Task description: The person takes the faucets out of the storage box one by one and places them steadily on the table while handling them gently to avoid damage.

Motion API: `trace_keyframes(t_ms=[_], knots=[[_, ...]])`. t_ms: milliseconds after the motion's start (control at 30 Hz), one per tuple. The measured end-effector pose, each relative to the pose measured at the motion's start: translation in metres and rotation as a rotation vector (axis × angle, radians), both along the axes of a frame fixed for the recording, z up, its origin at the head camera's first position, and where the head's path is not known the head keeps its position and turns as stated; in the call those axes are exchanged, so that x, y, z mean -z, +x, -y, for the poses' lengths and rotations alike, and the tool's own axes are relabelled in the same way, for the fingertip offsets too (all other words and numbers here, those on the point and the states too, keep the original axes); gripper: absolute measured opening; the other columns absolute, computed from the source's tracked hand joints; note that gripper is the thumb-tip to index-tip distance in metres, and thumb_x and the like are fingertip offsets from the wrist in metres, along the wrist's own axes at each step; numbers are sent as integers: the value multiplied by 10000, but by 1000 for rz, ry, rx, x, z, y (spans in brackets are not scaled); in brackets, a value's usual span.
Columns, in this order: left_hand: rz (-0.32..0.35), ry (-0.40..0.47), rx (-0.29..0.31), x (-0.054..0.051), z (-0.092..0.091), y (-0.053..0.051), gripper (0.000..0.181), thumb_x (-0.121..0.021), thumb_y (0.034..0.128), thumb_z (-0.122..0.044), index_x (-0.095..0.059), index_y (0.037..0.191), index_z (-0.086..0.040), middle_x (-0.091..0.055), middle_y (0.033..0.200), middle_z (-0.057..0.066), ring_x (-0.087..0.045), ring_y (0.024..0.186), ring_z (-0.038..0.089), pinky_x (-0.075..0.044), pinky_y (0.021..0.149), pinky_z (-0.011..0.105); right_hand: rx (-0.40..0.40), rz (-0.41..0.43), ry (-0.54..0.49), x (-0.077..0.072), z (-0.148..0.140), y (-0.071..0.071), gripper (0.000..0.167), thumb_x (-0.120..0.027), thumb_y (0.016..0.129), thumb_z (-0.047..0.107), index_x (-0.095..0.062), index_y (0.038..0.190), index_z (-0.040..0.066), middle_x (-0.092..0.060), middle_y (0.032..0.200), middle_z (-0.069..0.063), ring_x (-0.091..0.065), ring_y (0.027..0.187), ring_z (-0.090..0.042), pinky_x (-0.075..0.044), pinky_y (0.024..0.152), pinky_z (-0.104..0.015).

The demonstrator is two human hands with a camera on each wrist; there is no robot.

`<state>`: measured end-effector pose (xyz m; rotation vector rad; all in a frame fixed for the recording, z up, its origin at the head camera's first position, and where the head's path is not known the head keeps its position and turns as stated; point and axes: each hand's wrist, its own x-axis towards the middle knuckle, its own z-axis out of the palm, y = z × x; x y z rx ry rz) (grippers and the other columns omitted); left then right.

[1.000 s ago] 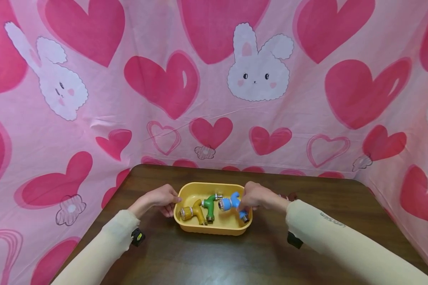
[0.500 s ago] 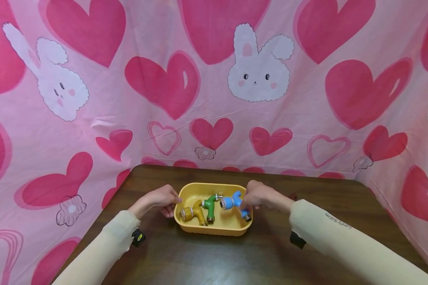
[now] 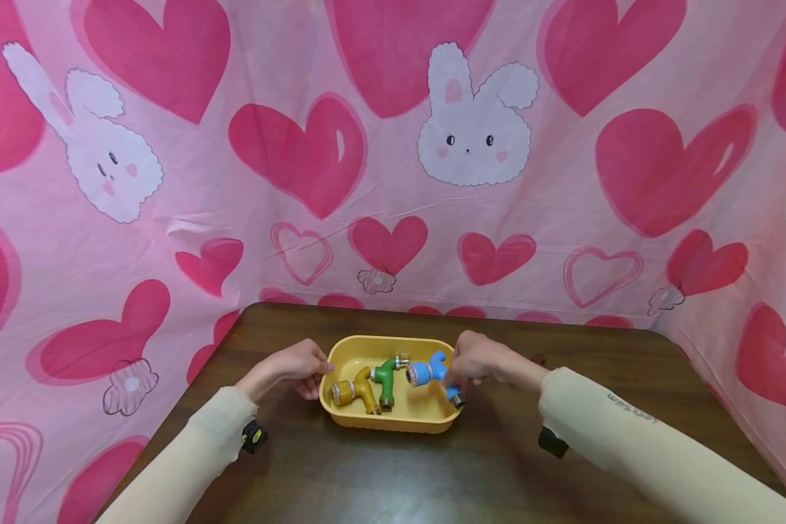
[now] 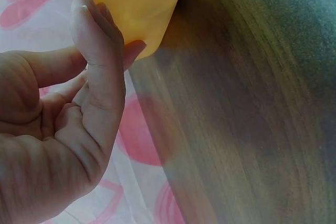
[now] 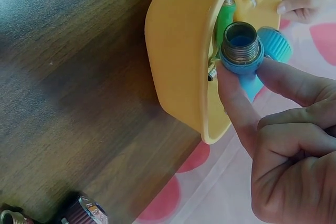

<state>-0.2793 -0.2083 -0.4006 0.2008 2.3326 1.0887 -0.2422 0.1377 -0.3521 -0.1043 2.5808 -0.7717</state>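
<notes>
My left hand [image 3: 301, 367] pinches the left rim of a yellow basin [image 3: 393, 421]; its thumb and fingers also show at the basin wall [image 4: 142, 3] in the left wrist view. Between the thumb and fingertip of my right hand [image 3: 479, 364] is a blue tap [image 3: 435, 371], held tilted over the basin's right side. The right wrist view shows its threaded metal end [image 5: 242, 51] facing the camera. Inside the basin lie a green tap [image 3: 385, 378] and a mustard-yellow tap [image 3: 365, 393], close to each other.
The basin stands on a dark brown wooden table [image 3: 380, 480]. A dark red item [image 3: 538, 359] is mostly hidden behind my right forearm; a ridged dark red part [image 5: 81, 212] shows in the right wrist view. A pink heart-print cloth [image 3: 393, 175] hangs around the table.
My right hand and the blue tap have shifted slightly to the right, and the tap has turned a little. The left hand and the basin stay put.
</notes>
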Motion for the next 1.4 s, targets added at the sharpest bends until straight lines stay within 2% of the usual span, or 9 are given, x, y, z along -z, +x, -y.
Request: trace_keyframes(t_ms=[233,667,1033,1267,1400], knots=[[0,8,-6,0,-1,0,268,-590,1077,-98,-736,905,47,-636,626,92,-611,477,122,-604,504,291,-1,-6,-4,-2,-3,1,272,-855,872,198,-745,666,58,-732,704,-100,-402,434,-103,-399,427,-175],[-4,1,3,0,0,-1,267,-591,1077,-100,-736,918,58,-633,619,89,-618,480,120,-607,508,293,-23,-17,-36,-6,-8,4,255,-880,848,192,-753,666,64,-723,670,-70,-408,427,-87,-369,405,-160],[-16,-14,12,-1,0,-1,257,-601,1073,-105,-739,923,52,-634,627,88,-619,482,122,-612,522,300,-20,-16,-44,-6,-16,9,269,-891,841,203,-751,664,57,-738,697,-103,-395,420,-80,-350,411,-164],[-17,-11,18,-1,0,0,276,-588,1080,-107,-735,914,58,-633,621,87,-616,482,122,-612,518,303,-9,-19,-76,-5,-21,12,257,-900,826,197,-761,665,53,-703,617,-49,-378,409,-77,-331,407,-167],[-17,-13,17,-1,0,1,272,-592,1078,-106,-736,914,57,-634,624,89,-617,482,123,-614,521,307,-11,-17,-71,-6,-24,12,237,-890,842,210,-776,688,69,-708,635,-41,-377,409,-80,-330,408,-167]])
